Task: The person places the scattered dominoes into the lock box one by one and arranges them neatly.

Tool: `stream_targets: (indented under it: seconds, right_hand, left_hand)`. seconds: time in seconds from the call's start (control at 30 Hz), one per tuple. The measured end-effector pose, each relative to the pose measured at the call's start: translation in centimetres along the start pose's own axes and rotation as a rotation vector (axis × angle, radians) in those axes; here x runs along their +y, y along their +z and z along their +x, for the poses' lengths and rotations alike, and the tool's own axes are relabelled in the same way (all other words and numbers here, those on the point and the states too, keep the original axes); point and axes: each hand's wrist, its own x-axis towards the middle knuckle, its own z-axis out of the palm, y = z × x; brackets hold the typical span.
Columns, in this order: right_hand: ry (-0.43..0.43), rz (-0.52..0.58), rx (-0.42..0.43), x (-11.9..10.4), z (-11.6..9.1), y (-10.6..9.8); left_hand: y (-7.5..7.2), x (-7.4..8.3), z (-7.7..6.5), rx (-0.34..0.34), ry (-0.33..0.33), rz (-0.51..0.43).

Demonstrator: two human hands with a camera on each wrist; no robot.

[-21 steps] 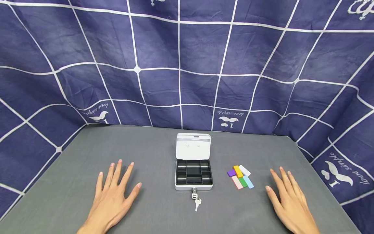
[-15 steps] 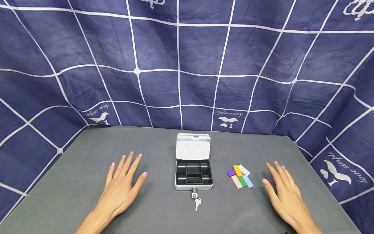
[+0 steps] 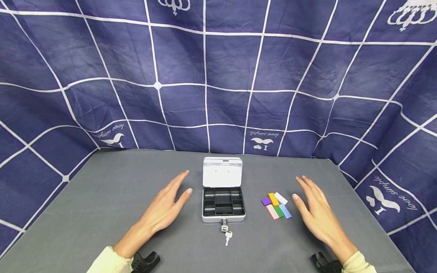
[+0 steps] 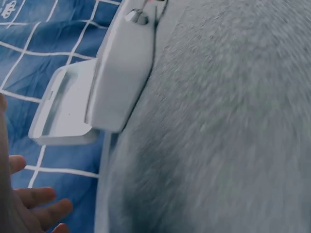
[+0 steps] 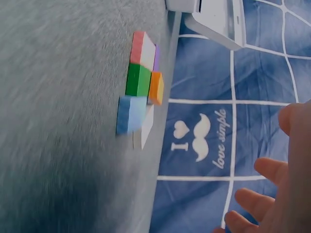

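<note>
A small white cash box (image 3: 223, 219) stands on the grey table with its lid (image 3: 222, 172) raised. Its black tray (image 3: 223, 199) is split into compartments. From the front lock hang keys (image 3: 228, 237). Left of the box, my left hand (image 3: 164, 204) hovers with fingers extended, holding nothing. Several flat coloured blocks (image 3: 276, 206) lie in a cluster to the box's right: purple, orange, white, pink, green and blue. My right hand (image 3: 314, 210) is beside them on the right, fingers extended, holding nothing. In the right wrist view the green block (image 5: 138, 79) sits between pink and blue ones.
A grey cloth covers the table (image 3: 136, 163). Behind it hangs a blue curtain (image 3: 181, 102) with white lines, which also runs along both sides. A dark wrist device (image 3: 145, 262) and a pale sleeve (image 3: 110, 259) show on the left arm.
Both hands have moved inward and forward, the left towards the cash box, the right towards the blocks. Wrists and sleeves have come into view. The head view has shifted slightly.
</note>
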Motion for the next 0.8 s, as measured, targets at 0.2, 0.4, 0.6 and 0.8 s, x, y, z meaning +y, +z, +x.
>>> stream_targets:
  seconds: [0.2,0.4,0.6,0.8]
  right_hand:
    - [0.01,0.082,-0.02,-0.3,0.6,1.1]
    - [0.054,0.152,-0.052,-0.4,1.1,1.9]
    - [0.072,0.188,-0.038,-0.4,1.8,2.9]
    - [0.041,0.175,0.005,0.3,1.3,4.6]
  left_hand:
    - [2.2,0.6,0.6,-0.08,-0.051,-0.121]
    - [3.5,1.4,0.9,-0.141,-0.088,-0.217]
    - [4.0,1.6,0.9,-0.178,-0.08,-0.235]
    - [4.7,1.1,0.4,-0.192,-0.076,-0.236]
